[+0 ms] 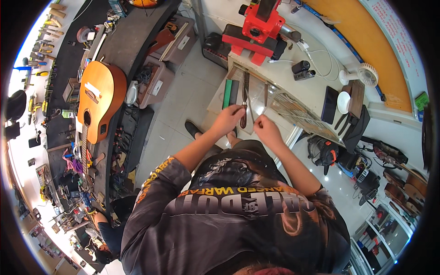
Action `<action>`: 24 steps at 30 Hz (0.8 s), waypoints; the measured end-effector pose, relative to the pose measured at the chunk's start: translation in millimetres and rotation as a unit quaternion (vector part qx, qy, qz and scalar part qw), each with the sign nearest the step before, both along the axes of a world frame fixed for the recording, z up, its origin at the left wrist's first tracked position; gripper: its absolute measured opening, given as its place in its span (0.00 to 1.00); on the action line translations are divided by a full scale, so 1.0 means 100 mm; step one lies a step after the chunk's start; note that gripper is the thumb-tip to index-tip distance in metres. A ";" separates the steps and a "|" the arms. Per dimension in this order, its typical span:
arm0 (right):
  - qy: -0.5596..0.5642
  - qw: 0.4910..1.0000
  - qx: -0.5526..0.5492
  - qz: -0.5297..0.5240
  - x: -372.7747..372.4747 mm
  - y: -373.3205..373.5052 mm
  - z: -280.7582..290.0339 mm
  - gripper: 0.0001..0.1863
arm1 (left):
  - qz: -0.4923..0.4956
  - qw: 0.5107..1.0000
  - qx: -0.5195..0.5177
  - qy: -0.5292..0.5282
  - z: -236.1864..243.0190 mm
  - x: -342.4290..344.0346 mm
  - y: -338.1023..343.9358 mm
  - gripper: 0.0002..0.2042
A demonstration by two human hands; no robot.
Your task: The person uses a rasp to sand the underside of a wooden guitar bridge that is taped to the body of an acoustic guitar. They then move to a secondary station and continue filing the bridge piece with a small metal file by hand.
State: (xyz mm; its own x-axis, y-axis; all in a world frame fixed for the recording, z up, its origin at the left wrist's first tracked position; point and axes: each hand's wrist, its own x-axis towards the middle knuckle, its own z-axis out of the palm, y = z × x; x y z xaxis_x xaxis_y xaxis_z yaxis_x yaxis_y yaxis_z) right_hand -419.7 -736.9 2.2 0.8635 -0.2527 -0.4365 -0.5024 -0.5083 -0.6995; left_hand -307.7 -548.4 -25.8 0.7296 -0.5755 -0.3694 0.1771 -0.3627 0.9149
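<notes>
Over a pulled-out drawer (215, 109), my left hand (229, 120) has its fingers closed beside the brown handle of a dark file-like tool (246, 86). Whether it grips that handle or something small is hidden by the fingertips. To the right, my right hand (268, 131) is closed in a pinch next to a thin metal rod (250, 110); what lies between its fingertips cannot be made out. Left of the file-like tool in the drawer are a green strip (227, 94) and a grey block (234, 92).
A red vise-like machine (259, 32) stands on the cabinet top, with a phone (329, 105), small fan (367, 74) and cables. At left, an acoustic guitar (101, 98) lies on a dark bench among tools. Plastic bins (156, 87) sit below. Another person's arm (101, 224) shows lower left.
</notes>
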 end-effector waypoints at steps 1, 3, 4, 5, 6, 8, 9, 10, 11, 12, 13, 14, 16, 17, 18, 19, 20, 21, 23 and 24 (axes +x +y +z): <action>-0.006 1.000 -0.010 0.009 -0.04 0.10 0.10 0.09 | 0.000 1.000 0.000 0.000 0.04 -0.05 -0.04 0.11; -0.023 0.999 -0.024 0.020 -0.05 0.29 0.16 0.10 | 0.047 0.972 -0.108 0.201 0.09 -0.13 -0.10 0.14; -0.037 0.998 -0.032 0.046 -0.05 0.38 0.18 0.11 | 0.059 0.981 -0.089 0.161 0.11 -0.17 -0.13 0.13; -0.052 0.995 -0.040 0.072 -0.03 0.43 0.19 0.12 | 0.062 0.982 -0.088 0.158 0.12 -0.15 -0.11 0.13; -0.042 0.994 0.005 0.104 -0.03 0.43 0.14 0.16 | 0.090 0.971 -0.132 0.177 0.13 -0.13 -0.08 0.14; 0.001 0.988 0.078 0.136 -0.04 0.41 0.00 0.17 | 0.153 0.957 -0.119 0.216 0.45 -0.04 -0.08 0.15; 0.044 0.972 0.151 0.174 -0.05 0.42 -0.08 0.18 | 0.156 0.957 -0.118 0.214 0.57 0.02 -0.03 0.15; 0.045 0.971 0.153 0.177 -0.08 0.43 -0.25 0.18 | 0.172 0.945 -0.162 0.224 0.64 0.08 0.03 0.14; 0.114 0.950 0.220 0.191 -0.11 0.44 -0.51 0.18 | 0.189 0.931 -0.206 0.233 0.69 0.14 0.10 0.14; 0.182 0.919 0.283 0.205 -0.11 0.44 -0.73 0.19 | 0.165 0.920 -0.242 0.262 0.73 0.22 0.19 0.12; 0.182 0.917 0.284 0.211 -0.16 0.44 -0.88 0.19 | 0.170 0.920 -0.241 0.259 0.81 0.26 0.24 0.12; 0.133 0.923 0.273 0.236 -0.23 0.46 -0.99 0.19 | 0.173 0.897 -0.272 0.302 0.93 0.30 0.28 0.12; 0.077 0.929 0.239 0.272 -0.25 0.48 -1.06 0.20 | 0.179 0.872 -0.303 0.340 1.06 0.35 0.33 0.11; 0.077 0.927 0.240 0.277 -0.25 0.49 -1.10 0.20 | 0.162 0.867 -0.326 0.341 1.08 0.37 0.35 0.11; 0.071 0.926 0.248 0.277 -0.24 0.49 -1.10 0.20 | 0.145 0.860 -0.350 0.342 1.10 0.38 0.36 0.11; 0.065 0.924 0.256 0.275 -0.22 0.49 -1.10 0.19 | 0.148 0.860 -0.350 0.340 1.10 0.37 0.38 0.11; 0.065 0.923 0.256 0.278 -0.21 0.49 -1.10 0.19 | 0.146 0.862 -0.349 0.337 1.11 0.35 0.39 0.11; 0.072 0.928 0.262 0.257 -0.21 0.49 -1.10 0.19 | 0.143 0.864 -0.349 0.335 1.12 0.34 0.40 0.11; 0.080 0.931 0.267 0.234 -0.21 0.43 -1.10 0.19 | 0.146 0.860 -0.353 0.338 1.12 0.31 0.38 0.11; 0.101 0.928 0.264 0.242 -0.16 0.38 -1.02 0.17 | 0.149 0.857 -0.356 0.341 1.11 0.30 0.38 0.11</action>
State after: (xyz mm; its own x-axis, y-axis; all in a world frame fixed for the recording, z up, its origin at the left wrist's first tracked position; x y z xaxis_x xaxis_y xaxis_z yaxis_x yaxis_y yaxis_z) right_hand -436.0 -699.4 -99.4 0.7073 0.4376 -0.5551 -0.4530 -0.3223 -0.8312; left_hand -277.5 -510.4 84.9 0.6380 -0.6581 -0.3997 0.7459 0.3995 0.5329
